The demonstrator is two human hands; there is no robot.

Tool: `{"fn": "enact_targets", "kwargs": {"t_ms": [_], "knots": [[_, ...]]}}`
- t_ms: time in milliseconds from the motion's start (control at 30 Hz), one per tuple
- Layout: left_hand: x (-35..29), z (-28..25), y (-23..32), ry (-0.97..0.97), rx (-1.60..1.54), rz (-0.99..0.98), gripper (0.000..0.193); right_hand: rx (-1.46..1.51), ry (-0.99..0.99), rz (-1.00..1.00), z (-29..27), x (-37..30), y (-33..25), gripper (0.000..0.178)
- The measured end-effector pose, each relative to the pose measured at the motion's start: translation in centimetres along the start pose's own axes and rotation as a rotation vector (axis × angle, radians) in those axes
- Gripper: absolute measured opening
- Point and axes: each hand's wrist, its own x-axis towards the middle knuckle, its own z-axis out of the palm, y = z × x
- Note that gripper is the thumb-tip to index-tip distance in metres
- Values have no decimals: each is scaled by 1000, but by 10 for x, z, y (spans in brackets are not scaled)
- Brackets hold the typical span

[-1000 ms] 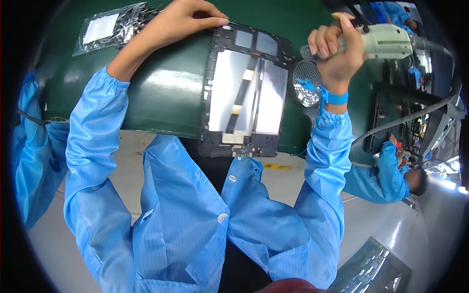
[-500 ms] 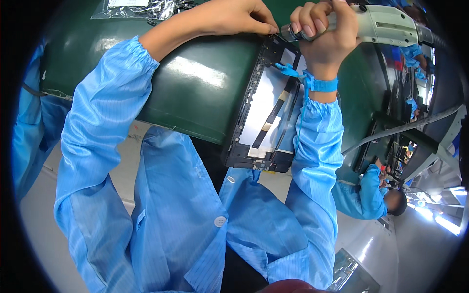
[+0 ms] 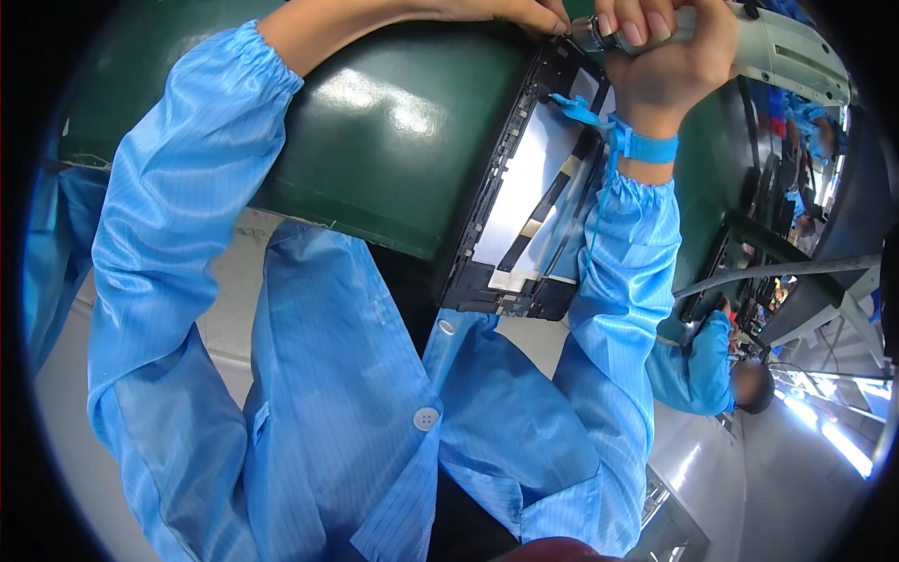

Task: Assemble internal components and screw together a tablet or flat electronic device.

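Glossy smooth green table surface [image 3: 393, 122], silvery reflective panel [image 3: 538, 187] in matt black frame, pale plastic driver [image 3: 777, 51], thin blue cloth sleeves [image 3: 178, 281]

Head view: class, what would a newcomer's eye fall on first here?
The right hand, at the top edge, grips a grey power screwdriver over the far corner of an opened tablet on the green bench. The left hand pinches at the same corner. A blue wrist strap rings the right wrist.

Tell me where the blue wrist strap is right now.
In the head view, upper right: the blue wrist strap circles the right hand's wrist, above the blue sleeve cuff, over the open tablet chassis.
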Motion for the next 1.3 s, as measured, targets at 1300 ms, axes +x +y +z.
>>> {"fn": "enact_targets", "kwargs": {"t_ms": [1300], "knots": [[-6,-3,-6,0,40,-43,29,-16,-26,69,22,5,-1,29]]}}
